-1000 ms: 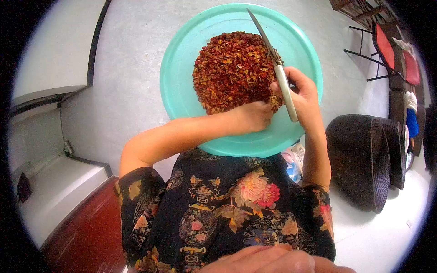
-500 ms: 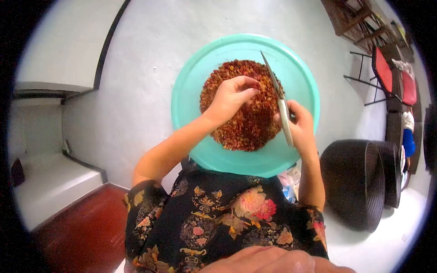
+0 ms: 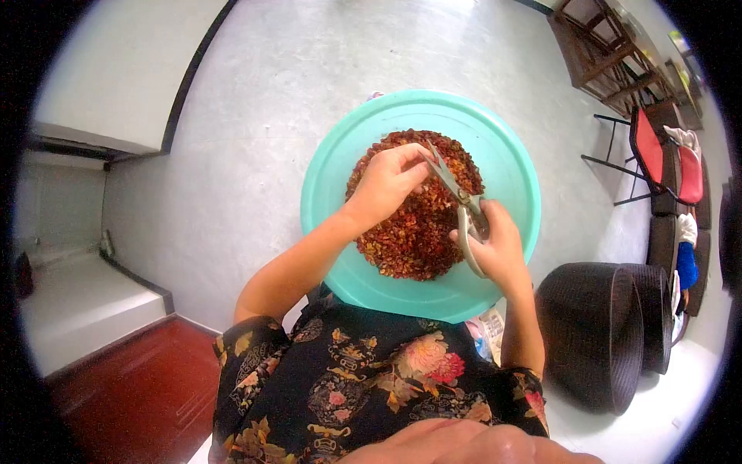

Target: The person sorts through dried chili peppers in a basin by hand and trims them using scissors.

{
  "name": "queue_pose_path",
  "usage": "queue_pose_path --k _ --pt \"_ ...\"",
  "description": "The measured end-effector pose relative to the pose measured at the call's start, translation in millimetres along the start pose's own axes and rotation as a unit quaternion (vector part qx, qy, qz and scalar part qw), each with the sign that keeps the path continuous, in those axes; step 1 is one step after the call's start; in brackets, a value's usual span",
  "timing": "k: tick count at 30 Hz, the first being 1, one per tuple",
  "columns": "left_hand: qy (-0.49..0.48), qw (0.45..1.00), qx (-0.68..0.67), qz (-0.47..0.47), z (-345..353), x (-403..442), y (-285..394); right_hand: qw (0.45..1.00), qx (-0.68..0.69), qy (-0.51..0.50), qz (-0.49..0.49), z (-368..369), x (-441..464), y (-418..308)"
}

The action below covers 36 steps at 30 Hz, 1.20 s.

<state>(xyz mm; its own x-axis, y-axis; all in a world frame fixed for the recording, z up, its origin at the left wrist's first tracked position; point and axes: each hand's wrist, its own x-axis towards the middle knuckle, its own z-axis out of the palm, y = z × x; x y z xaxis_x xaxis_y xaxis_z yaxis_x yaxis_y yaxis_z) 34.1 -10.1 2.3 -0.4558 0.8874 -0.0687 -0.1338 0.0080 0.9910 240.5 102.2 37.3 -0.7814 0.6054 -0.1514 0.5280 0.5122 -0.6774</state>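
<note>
A wide turquoise basin (image 3: 325,267) holds a round heap of small dark-red and orange dried pieces (image 3: 410,251), which look like dried chilli, though I cannot be sure. Over the heap's upper part, my left hand (image 3: 390,182) is closed in a pinch; a small dark-red dried piece showed at its fingertips a moment ago, and now it is mostly hidden. My right hand (image 3: 498,243) grips a pair of scissors (image 3: 466,203) by pale handles. The blades are parted and point up and left, with their tips right at my left fingertips.
Dark woven baskets (image 3: 587,332) stand on the right of the grey floor (image 3: 255,116). Beyond them is a red folding chair (image 3: 649,151) near wooden furniture (image 3: 595,54). A white step (image 3: 100,290) is on the left. Some packaging (image 3: 491,332) lies under the basin's near edge.
The scissors have swung left, from pointing up beside the heap to meeting my left fingertips, and their blades have parted. The view has tilted, so the basin sits lower.
</note>
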Motion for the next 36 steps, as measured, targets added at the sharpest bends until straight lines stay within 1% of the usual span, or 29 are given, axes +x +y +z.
queue_pose_path --k 1,3,5,7,9,10,11,12,14,15,16,17,19,21,23,24,26,29,32,36 --pt "0.0 0.999 0.039 0.0 0.1 -0.6 1.4 1.0 -0.008 0.002 -0.007 -0.3 0.1 -1.2" --pt "0.005 0.999 0.05 -0.002 3.2 -2.2 4.3 1.0 -0.016 0.003 -0.013 1.6 0.0 0.9" --pt "0.01 0.998 0.062 -0.004 3.7 -3.0 4.0 0.995 -0.015 0.064 -0.072 8.9 0.2 9.0" --pt "0.021 0.993 0.113 0.009 1.2 -1.9 2.4 0.996 -0.013 0.063 -0.067 11.8 0.8 14.4" --pt "0.019 0.992 0.128 -0.001 -1.8 -0.4 3.2 0.996 -0.011 0.063 -0.063 10.8 1.2 16.8" --pt "0.017 0.99 0.142 -0.011 -3.2 0.5 3.5 0.999 -0.017 0.03 -0.033 8.9 1.3 16.7" --pt "0.017 0.99 0.143 -0.012 -4.4 1.3 3.3 1.0 -0.023 -0.004 -0.004 7.1 1.3 15.9" --pt "0.01 0.989 0.144 -0.015 -5.6 2.2 2.8 1.0 -0.023 -0.004 -0.004 4.9 1.7 12.3" --pt "0.004 0.989 0.146 -0.02 -6.9 4.3 2.3 0.999 -0.002 -0.024 0.036 2.1 2.2 4.0" --pt "0.005 0.994 0.107 -0.03 -7.2 5.6 2.2 0.999 -0.001 -0.024 0.036 2.7 1.5 3.3" --pt "0.006 0.997 0.067 -0.04 -7.6 6.9 2.0 0.999 0.022 -0.007 0.024 3.2 0.4 2.8" --pt "0.006 0.997 0.066 -0.04 -9.3 7.6 1.1 0.999 0.045 0.009 0.011 3.6 -0.3 2.2" --pt "-0.015 0.998 0.056 -0.028 -13.8 8.0 -0.8 0.999 0.04 0.015 0.002 3.7 -0.6 -1.2" --pt "-0.024 0.997 0.062 -0.035 -14.2 8.3 -0.7 0.999 0.037 0.021 -0.007 4.2 -0.6 -1.0" --pt "-0.032 0.996 0.069 -0.041 -15.0 8.5 -3.0 0.997 0.0 0.044 -0.056 6.3 0.3 2.7" --pt "-0.035 0.995 0.079 -0.048 -16.0 9.2 -5.0 0.998 0.001 0.043 -0.056 5.8 0.7 2.5" --pt "-0.038 0.994 0.089 -0.055 -18.6 10.4 -5.9 0.999 -0.025 0.021 -0.02 4.0 1.6 1.5" --pt "-0.056 0.994 0.06 -0.068 -21.4 10.6 4.4 1.0 -0.005 0.014 -0.013 7.4 2.1 11.5" --pt "-0.063 0.993 0.061 -0.079 -23.7 10.1 7.0 0.999 -0.017 0.018 -0.029 7.5 1.6 10.6" --pt "-0.066 0.988 0.098 -0.099 -29.6 14.2 0.5 0.999 -0.038 0.009 -0.031 6.1 1.6 7.2"
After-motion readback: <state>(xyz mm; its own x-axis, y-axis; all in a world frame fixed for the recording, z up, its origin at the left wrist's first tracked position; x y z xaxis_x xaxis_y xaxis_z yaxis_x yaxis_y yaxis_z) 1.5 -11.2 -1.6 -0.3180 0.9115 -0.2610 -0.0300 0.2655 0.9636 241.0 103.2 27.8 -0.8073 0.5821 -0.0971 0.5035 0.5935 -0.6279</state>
